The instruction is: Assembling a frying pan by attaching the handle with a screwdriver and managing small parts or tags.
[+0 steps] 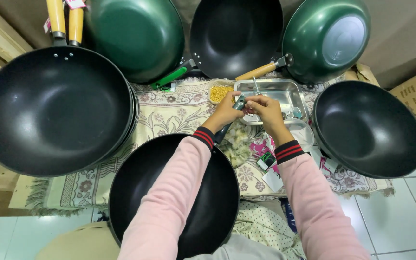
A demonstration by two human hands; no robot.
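My left hand (225, 112) grips a dark pan handle (238, 103) that runs down toward the black wok (136, 183) in front of me. My right hand (266, 108) meets it at the handle's tip, fingers pinched together on something small that I cannot make out. Both hands hover over the front edge of a shiny metal tray (285, 91). A small container of yellow pieces (219, 92) sits just left of the tray. My pink sleeves cover much of the black wok.
A stack of large black woks (49, 106) fills the left, and another black wok (367, 127) lies at the right. Two green woks (136, 33) (323, 36) and a black one (234, 33) lean at the back. A patterned cloth (169, 113) covers the low table.
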